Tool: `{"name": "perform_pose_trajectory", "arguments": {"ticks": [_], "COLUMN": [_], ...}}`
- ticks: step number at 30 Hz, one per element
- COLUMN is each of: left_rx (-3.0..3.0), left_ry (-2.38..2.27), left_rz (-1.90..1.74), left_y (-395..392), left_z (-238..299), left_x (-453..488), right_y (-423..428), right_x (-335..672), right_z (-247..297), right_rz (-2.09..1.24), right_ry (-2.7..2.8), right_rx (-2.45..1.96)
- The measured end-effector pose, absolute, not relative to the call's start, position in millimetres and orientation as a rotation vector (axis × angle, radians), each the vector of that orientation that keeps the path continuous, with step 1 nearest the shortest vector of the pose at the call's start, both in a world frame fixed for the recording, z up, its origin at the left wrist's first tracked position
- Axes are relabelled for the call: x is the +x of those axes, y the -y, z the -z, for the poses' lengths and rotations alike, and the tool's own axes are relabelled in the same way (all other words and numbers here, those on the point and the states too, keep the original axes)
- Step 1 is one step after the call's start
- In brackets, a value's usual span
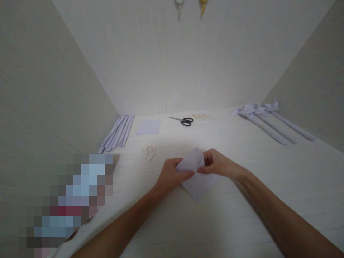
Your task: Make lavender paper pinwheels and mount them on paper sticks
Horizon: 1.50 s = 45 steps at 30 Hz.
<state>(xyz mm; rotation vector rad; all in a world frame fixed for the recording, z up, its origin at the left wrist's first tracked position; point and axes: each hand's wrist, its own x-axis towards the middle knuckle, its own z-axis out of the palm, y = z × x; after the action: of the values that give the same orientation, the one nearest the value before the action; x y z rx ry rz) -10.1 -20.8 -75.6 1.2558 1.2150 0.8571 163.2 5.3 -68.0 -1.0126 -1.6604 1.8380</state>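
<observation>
A folded sheet of white paper is held between my two hands, turned so that one corner points toward me and another away. My left hand pinches its left side, thumb on top and fingers behind. On the opposite side my right hand grips the paper in the same way, and both thumbtips almost meet at the middle crease. Parts of the fingers are hidden behind the paper.
Black-handled scissors lie beyond my hands, beside a square paper. Thin tan strands are to the left, with more strands near the scissors. Rolled papers sit far left; paper-topped tubes far right. Walls enclose the surface.
</observation>
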Motion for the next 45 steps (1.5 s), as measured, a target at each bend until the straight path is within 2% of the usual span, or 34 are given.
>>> {"name": "perform_pose_trajectory", "arguments": {"ticks": [12, 21, 28, 35, 45], "left_rx": [1.229, 0.953, 0.865, 0.902, 0.984], "left_ry": [-1.269, -1.344, -1.318, -1.321, -1.373], "left_rz": [-0.920, -1.197, -1.228, -1.200, -1.195], "left_y": [22.9, 18.6, 16.3, 17.7, 18.9], "left_z": [75.2, 81.8, 80.3, 78.0, 80.2], "left_x": [-6.3, -5.7, -9.3, -10.7, -9.4], "right_y": [-6.8, -11.5, -8.9, -3.9, 1.5], "right_x": [160.6, 165.5, 164.7, 153.2, 140.8], "right_z": [69.3, 71.4, 80.4, 84.7, 87.8], "right_rz": [-1.808, -1.465, -1.502, -1.471, -1.468], "right_ry": [1.586, 1.375, 1.630, 1.497, 1.310], "right_rx": [-1.086, -0.762, -0.875, -1.084, -1.146]}}
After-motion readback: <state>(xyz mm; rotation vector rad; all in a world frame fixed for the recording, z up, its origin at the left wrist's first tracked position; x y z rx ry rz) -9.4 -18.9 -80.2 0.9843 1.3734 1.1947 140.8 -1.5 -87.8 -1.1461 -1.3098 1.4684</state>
